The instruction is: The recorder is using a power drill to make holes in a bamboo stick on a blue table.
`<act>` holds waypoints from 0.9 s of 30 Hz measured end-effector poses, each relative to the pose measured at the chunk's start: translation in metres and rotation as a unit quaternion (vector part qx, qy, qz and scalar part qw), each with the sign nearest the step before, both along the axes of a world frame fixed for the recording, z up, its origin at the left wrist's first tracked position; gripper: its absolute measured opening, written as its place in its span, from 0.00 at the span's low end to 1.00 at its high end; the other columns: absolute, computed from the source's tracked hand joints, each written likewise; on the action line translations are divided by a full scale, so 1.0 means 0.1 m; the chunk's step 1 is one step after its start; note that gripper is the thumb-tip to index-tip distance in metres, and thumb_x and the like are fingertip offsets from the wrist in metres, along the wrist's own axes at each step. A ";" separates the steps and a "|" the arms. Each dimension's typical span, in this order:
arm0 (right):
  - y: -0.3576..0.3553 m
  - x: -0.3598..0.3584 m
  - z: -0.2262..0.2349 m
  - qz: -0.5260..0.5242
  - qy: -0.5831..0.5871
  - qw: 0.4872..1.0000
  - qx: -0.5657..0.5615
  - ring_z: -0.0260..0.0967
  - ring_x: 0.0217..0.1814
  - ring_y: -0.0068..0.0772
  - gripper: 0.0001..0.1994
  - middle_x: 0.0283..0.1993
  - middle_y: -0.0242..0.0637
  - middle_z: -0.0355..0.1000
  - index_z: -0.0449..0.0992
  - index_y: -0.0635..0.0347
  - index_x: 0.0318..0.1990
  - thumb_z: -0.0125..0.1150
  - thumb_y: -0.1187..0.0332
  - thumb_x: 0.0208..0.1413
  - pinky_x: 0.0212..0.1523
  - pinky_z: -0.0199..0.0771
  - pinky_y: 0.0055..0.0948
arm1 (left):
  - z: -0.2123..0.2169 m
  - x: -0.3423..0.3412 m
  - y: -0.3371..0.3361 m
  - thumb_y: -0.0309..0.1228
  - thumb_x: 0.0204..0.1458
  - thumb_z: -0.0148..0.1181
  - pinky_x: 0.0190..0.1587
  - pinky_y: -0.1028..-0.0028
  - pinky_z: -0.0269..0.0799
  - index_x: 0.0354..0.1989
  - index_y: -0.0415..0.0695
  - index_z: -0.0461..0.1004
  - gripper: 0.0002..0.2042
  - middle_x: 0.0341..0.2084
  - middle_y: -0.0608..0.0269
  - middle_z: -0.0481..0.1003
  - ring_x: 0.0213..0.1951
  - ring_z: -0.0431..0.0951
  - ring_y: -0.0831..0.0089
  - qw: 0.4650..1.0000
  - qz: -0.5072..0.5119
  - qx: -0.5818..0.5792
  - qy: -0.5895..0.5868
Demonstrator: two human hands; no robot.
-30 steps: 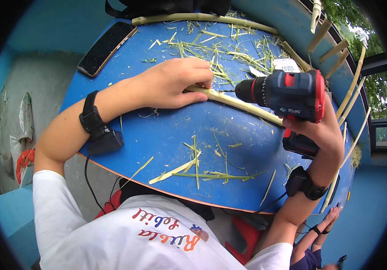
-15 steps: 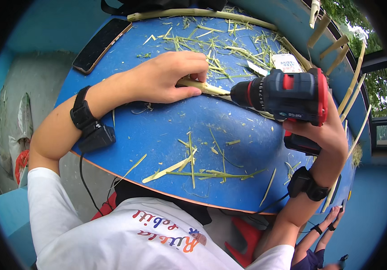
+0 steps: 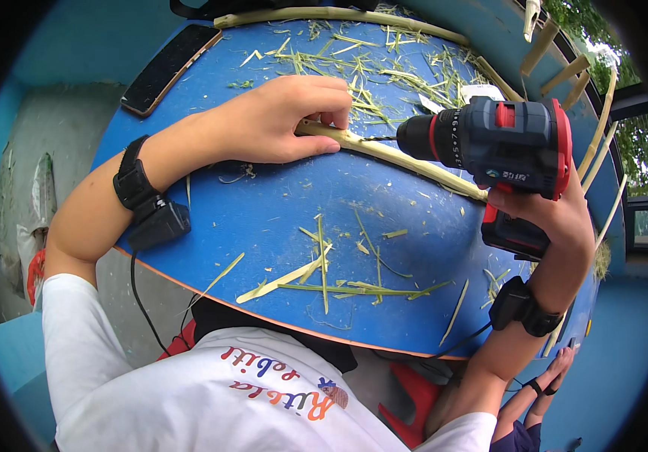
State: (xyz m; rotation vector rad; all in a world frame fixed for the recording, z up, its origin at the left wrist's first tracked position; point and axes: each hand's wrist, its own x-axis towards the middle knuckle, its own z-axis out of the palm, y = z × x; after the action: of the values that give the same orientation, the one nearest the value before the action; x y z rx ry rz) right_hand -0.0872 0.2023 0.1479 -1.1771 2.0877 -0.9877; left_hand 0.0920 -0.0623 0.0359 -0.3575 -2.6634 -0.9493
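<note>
From my head camera, looking down, I see the person's bare left hand (image 3: 305, 117) pinching a slim, pale yellow-green plant stalk (image 3: 414, 163) between thumb and curled fingers. The stalk slants from that grip, under the drill, toward the right hand, above a blue tabletop (image 3: 286, 200). The bare right hand (image 3: 546, 218) grasps the handle of a dark blue-grey and red cordless drill (image 3: 490, 135), level, its nose toward the left hand. Its thin dark metal drill bit (image 3: 380, 138) ends at the stalk, just right of the left thumb; I cannot tell whether the tip is inside. Beyond the left hand, thin green-yellow plant shavings (image 3: 324, 62) lie scattered, and past them a longer pale stalk (image 3: 339, 13) follows the far edge. A black flat phone (image 3: 169, 69) lies left of and beyond the left hand. Nearer the body, between the hands, I see flat pale-green strips (image 3: 282, 282).
</note>
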 end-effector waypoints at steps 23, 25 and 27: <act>-0.11 0.03 0.02 0.053 0.031 0.993 0.101 0.68 0.22 0.21 0.23 0.30 0.32 0.74 0.74 0.60 0.48 0.76 0.67 0.43 0.24 0.70 0.24 | 0.03 0.01 -0.13 0.23 0.49 0.65 0.35 0.68 0.66 0.33 0.37 0.68 0.10 0.29 0.59 0.67 0.31 0.71 0.64 1.000 0.008 -0.001 0.004; -0.13 0.06 0.06 0.050 0.020 0.991 0.120 0.70 0.27 0.23 0.24 0.34 0.33 0.75 0.74 0.60 0.49 0.76 0.67 0.43 0.29 0.72 0.25 | 0.01 0.02 -0.13 0.23 0.49 0.65 0.35 0.68 0.66 0.33 0.37 0.68 0.10 0.29 0.58 0.68 0.31 0.71 0.63 1.000 0.012 0.001 0.005; -0.12 0.01 -0.10 0.077 0.074 0.991 0.075 0.71 0.33 0.26 0.25 0.37 0.34 0.76 0.73 0.61 0.50 0.76 0.67 0.43 0.36 0.73 0.27 | -0.07 0.05 -0.14 0.23 0.49 0.66 0.36 0.67 0.67 0.33 0.37 0.68 0.10 0.29 0.58 0.68 0.31 0.71 0.63 1.000 0.026 -0.003 -0.003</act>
State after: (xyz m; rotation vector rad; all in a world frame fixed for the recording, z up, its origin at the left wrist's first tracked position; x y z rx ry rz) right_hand -0.0859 0.1901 0.1378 -1.3452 2.1050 -0.6774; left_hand 0.0966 -0.0765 0.0289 -0.2847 -2.6674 -0.9295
